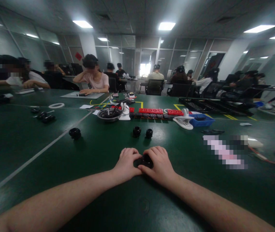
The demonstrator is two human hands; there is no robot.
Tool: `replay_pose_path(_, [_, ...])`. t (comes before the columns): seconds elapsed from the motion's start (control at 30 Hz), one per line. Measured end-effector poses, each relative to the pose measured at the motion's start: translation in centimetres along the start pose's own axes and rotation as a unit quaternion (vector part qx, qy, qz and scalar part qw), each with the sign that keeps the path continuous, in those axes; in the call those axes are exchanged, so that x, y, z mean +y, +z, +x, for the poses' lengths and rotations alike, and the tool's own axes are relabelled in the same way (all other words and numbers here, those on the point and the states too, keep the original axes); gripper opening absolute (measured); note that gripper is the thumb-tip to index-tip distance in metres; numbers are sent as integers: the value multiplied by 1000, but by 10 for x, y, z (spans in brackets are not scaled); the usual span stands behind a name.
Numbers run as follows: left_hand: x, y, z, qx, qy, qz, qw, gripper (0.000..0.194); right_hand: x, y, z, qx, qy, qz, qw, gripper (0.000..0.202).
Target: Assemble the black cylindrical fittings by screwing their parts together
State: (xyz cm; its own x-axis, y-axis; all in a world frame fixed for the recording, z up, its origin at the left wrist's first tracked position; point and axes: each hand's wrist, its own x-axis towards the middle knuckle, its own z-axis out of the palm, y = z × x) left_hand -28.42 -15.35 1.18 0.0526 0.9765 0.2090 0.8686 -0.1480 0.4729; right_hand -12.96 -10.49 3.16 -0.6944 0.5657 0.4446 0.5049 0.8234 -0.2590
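Both of my hands meet around a black round part [147, 161] low over the green table [98, 206]. My left hand [128, 162] wraps the part's left side, with thumb and fingers closed on it. On the right side, my right hand [158, 162] curls its fingers and thumb round the same part. Much of the part is hidden by the fingers. Beyond my hands stand two black ring-like parts, one [136, 131] beside the other [149, 133]. A similar black part [74, 133] sits farther left.
A dark bowl [109, 114], red power strips [151, 111], a white clamp stand [185, 120] and a blue bin [201, 120] line the middle. Black items [46, 117] lie left. Cables and a blurred-out pink item [224, 151] are right. People sit at tables behind.
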Motion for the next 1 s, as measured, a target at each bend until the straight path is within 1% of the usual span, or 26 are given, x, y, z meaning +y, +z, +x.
replay_pose_path(0.1, [-3, 2, 0, 9, 7, 8, 1000, 31, -1, -2, -1, -5, -1, 3, 1000, 35])
replay_pose_path(0.27, [-4, 3, 0, 12, 9, 8, 1000, 32, -1, -8, -3, -7, -19, 27, 999, 29])
replay_pose_path(0.43, [-2, 0, -1, 3, 2, -6, 1000, 32, -1, -8, -4, 3, -13, 55, 998, 37])
replay_pose_path(0.63, [-1, -1, 0, 1, -3, -13, 1000, 30, -2, -5, -6, 16, -6, 68, 998, 39])
replay_pose_path(1.0, [-5, 1, 1, -4, 4, -12, 1000, 28, -6, -5, -4, -1, -7, 82, 997, 45])
